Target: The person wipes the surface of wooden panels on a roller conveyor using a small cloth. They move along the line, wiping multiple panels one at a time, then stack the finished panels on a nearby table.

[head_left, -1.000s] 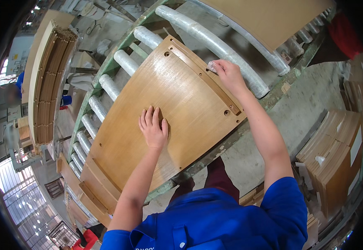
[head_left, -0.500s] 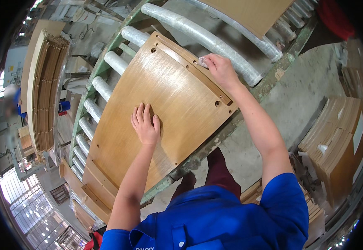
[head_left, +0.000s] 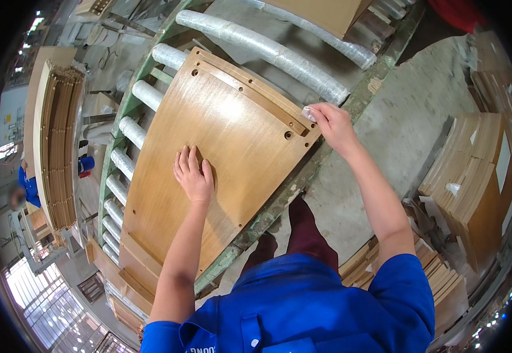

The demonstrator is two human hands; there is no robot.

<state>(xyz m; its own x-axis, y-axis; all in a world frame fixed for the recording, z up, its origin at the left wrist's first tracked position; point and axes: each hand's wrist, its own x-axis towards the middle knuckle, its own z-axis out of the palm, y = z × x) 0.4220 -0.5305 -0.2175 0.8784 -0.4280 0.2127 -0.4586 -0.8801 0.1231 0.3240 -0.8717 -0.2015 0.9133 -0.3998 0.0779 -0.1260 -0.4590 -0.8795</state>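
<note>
A wide varnished wooden panel (head_left: 232,153) lies on the roller conveyor, with drilled holes near its edges. A narrow wooden strip (head_left: 256,100) runs along its far end, and another strip (head_left: 141,253) crosses its near-left end. My left hand (head_left: 194,175) rests flat on the panel's middle, fingers stretched out and holding nothing. At the panel's far right corner, my right hand (head_left: 335,126) pinches a small crumpled white cloth (head_left: 309,113) against the edge beside the strip. The fingertips partly hide the cloth.
Plastic-wrapped rollers (head_left: 262,53) sit in a green conveyor frame (head_left: 379,76). Another panel (head_left: 320,15) lies farther up the line. Stacked boards (head_left: 467,182) stand on the floor at right, and a tall stack (head_left: 62,147) stands at left. A person in blue (head_left: 29,185) is behind it.
My right hand has slid with the cloth along the panel's end toward its right corner. My left hand stays flat on the panel. The whole view has shifted slightly.
</note>
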